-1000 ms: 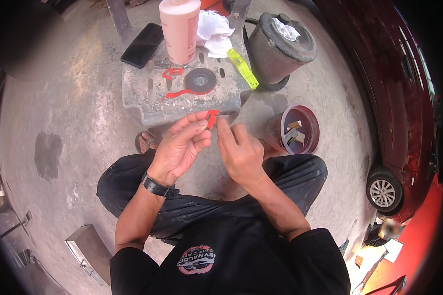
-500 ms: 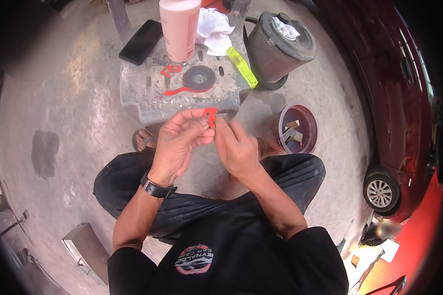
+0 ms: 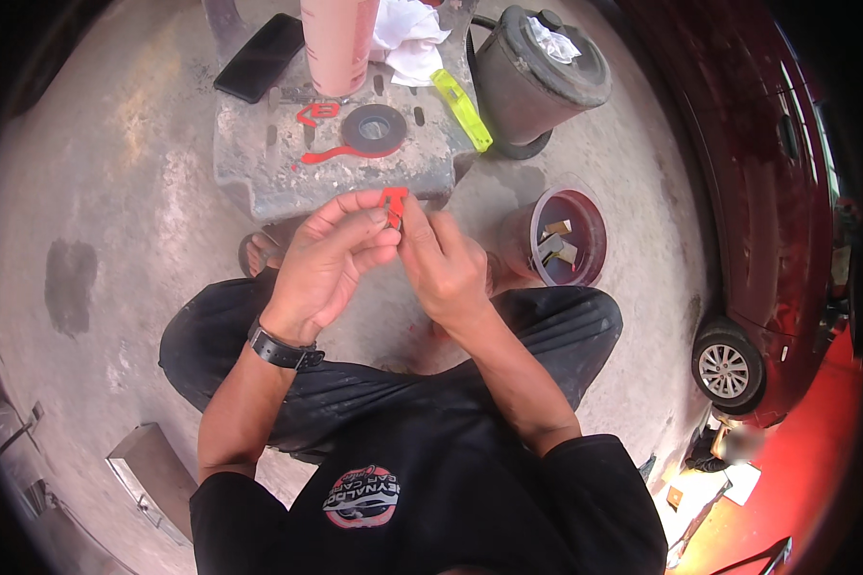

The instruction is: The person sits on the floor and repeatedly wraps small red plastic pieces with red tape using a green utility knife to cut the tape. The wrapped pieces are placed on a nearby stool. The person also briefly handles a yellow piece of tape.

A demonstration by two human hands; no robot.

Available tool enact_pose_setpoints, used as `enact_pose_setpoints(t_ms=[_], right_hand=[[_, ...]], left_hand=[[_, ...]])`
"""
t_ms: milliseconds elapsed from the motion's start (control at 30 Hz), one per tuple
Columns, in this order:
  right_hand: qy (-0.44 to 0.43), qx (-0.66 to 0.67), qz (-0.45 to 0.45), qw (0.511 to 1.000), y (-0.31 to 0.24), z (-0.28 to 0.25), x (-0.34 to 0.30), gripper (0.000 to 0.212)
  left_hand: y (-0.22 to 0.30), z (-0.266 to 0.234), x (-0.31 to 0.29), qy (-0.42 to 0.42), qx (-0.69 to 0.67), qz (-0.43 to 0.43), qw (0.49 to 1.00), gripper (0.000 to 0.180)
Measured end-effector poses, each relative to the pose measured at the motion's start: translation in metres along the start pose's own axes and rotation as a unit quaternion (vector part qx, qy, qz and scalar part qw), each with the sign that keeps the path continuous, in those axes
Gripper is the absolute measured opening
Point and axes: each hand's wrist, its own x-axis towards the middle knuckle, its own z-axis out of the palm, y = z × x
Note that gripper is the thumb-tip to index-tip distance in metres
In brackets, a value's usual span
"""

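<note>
A small red T-shaped emblem piece (image 3: 394, 206) is pinched between the thumb and fingers of my left hand (image 3: 334, 251), just in front of the grey stool's edge. My right hand (image 3: 441, 261) meets it from the other side, its thumb and forefinger closed at the piece's right edge. Their tips are partly hidden, so a thin strip there cannot be made out. On the stool (image 3: 340, 177), a dark roll of tape (image 3: 374, 129) with a red liner trails a loose red end. Beside it lie other red-backed emblem letters (image 3: 317, 114).
The stool also carries a black phone (image 3: 259, 57), a pink cup (image 3: 339, 43), crumpled white tissue (image 3: 409, 40) and a yellow-green plastic tool (image 3: 462, 110). Right of it stand a lidded grey bucket (image 3: 532, 91) and an open tub (image 3: 593, 225) with scraps. A dark red car (image 3: 753, 211) is at far right.
The whole view has shifted slightly, so the stool and hands sit a little higher and further left. Both hands keep hold of the red piece, which has turned slightly.
</note>
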Motion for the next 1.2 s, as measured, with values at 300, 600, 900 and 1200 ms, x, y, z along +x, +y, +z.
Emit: enact_pose_setpoints(t_ms=[300, 600, 900, 1200], right_hand=[[0.019, -0.003, 0.029, 0.999, -0.005, 0.006, 0.001, 0.048], [-0.062, 0.186, 0.076, 0.978, 0.004, -0.009, 0.007, 0.03], [-0.04, 0.071, 0.008, 0.997, 0.006, -0.013, 0.004, 0.035], [-0.008, 0.011, -0.005, 1.0, -0.001, -0.006, 0.002, 0.044]], left_hand=[[-0.001, 0.0, 0.0, 0.014, -0.037, -0.016, 0.999, 0.028], [0.002, 0.002, 0.0, -0.005, 0.129, 0.066, 0.989, 0.029], [0.007, -0.004, 0.001, -0.021, 0.146, 0.034, 0.989, 0.027], [0.005, -0.006, 0.0, -0.019, 0.075, 0.004, 0.997, 0.027]])
